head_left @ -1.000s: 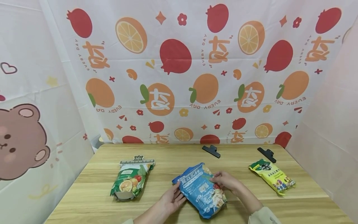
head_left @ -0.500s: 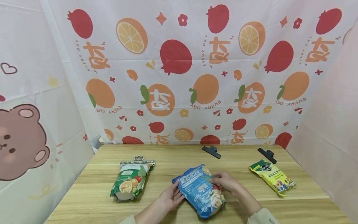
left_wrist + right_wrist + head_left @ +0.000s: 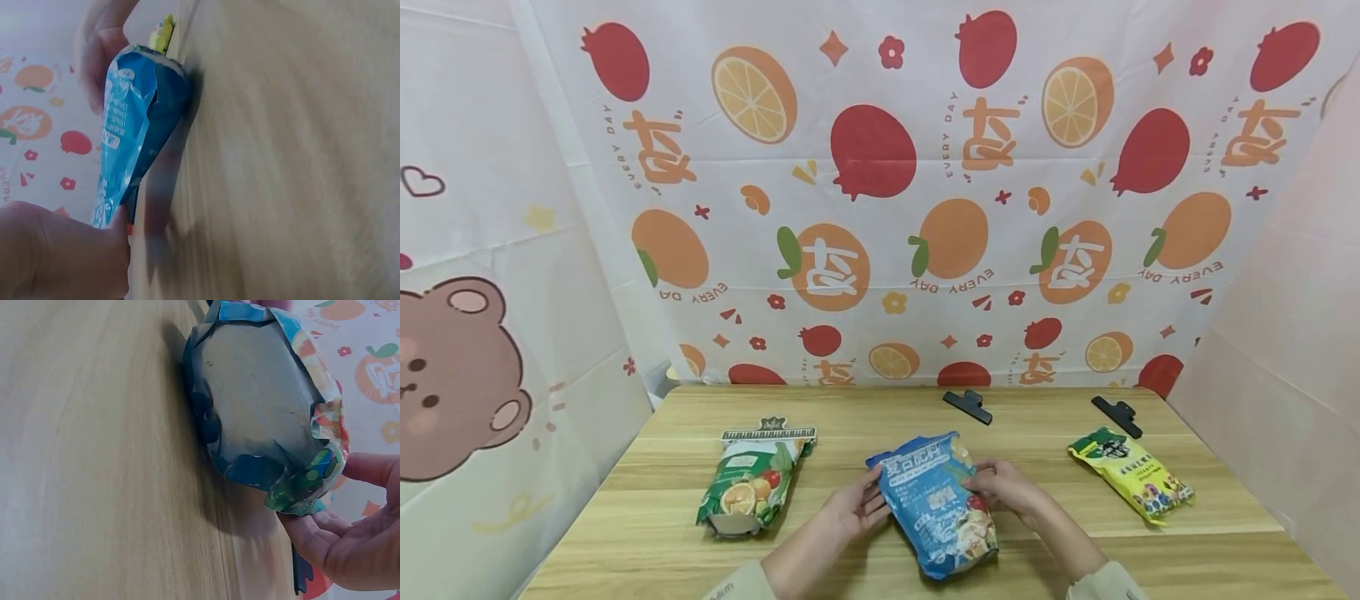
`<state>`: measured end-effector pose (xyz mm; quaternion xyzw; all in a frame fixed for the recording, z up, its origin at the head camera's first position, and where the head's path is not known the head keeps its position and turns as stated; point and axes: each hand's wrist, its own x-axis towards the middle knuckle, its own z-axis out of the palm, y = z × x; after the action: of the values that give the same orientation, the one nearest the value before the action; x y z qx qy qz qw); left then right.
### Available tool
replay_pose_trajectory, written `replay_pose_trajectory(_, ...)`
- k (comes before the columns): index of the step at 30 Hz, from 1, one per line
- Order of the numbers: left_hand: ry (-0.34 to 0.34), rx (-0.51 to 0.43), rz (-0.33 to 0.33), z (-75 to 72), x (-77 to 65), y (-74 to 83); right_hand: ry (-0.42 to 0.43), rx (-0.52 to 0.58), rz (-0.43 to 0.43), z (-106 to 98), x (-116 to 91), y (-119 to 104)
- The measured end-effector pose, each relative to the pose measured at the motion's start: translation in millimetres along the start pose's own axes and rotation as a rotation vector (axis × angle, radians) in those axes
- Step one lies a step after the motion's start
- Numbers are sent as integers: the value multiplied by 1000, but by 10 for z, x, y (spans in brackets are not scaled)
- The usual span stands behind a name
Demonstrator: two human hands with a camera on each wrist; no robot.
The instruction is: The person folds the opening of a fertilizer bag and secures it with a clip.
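A blue plastic pouch [image 3: 936, 508] with a printed food picture is tilted over the front middle of the table. My left hand [image 3: 853, 508] grips its left edge near the top, thumb on the front and fingers behind. On the opposite side, my right hand [image 3: 1009, 487] pinches the right edge between thumb and fingers. In the right wrist view the pouch's flat pale bottom [image 3: 256, 394] faces the camera, close over the wood. The left wrist view shows the pouch narrowing toward the left thumb [image 3: 119, 219].
A green pouch [image 3: 752, 483] with a decorated clip [image 3: 768, 432] across its top lies at left. A yellow packet [image 3: 1131, 475] lies at right. Two black clips, the middle one [image 3: 967, 407] and the right one [image 3: 1117, 415], lie near the table's back edge, before a fruit-print curtain [image 3: 880, 250].
Both hands have kept their hold on the blue pouch. It has turned a little, its bottom end shifting left and its top edge slightly up and right.
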<state>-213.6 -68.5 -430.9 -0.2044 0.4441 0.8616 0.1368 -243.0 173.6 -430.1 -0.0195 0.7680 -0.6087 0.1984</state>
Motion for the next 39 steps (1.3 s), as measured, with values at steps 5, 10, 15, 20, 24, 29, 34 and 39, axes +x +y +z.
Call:
replay_pose_trajectory(5, -60, 41, 18, 2, -5, 67, 4, 21, -20, 8, -30, -29)
replay_pose_trajectory(10, -94, 98, 64, 22, -11, 136, 9, 47, -43, 7, -54, -55)
replay_pose_trajectory(15, -118, 170, 116, 53, -11, 200, -10, 70, -103, 4, -73, -82)
replay_pose_trajectory(20, -137, 221, 166, 85, 1, 258, 18, 57, -143, 16, -101, -106)
replay_pose_trajectory(24, -150, 261, 208, 104, 7, 298, 75, 35, -159, 46, -101, -116)
replay_pose_trajectory(29, -158, 318, 255, 125, 12, 352, 145, 29, -179, 93, -83, -129)
replay_pose_trajectory(34, -156, 349, 289, 142, 22, 391, 207, 28, -198, 138, -72, -148)
replay_pose_trajectory(39, -152, 351, 330, 159, 44, 415, 268, -15, -212, 173, -84, -171)
